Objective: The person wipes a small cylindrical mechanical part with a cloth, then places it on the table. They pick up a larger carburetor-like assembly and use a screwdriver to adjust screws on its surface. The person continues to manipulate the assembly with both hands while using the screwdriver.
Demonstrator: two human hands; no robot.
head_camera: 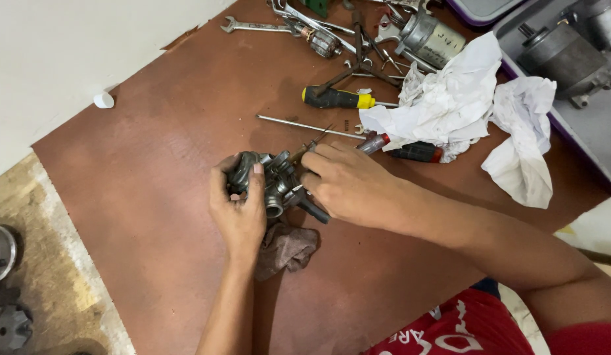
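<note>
We're holding a small grey metal carburetor just above the middle of the brown board, left hand wrapped around its left side, thumb on top. Right hand is gripping its right side, pinching a thin tool at the top. Brown rag is lying just below. Yellow-black screwdriver, long rod, white cloth and wrenches are sitting beyond.

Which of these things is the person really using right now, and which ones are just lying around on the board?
In use:
left hand
right hand
grey metal engine part
thin tool

Lying about:
brown rag
yellow-and-black screwdriver
long metal rod
white crumpled cloth
spanner
white cap
</note>
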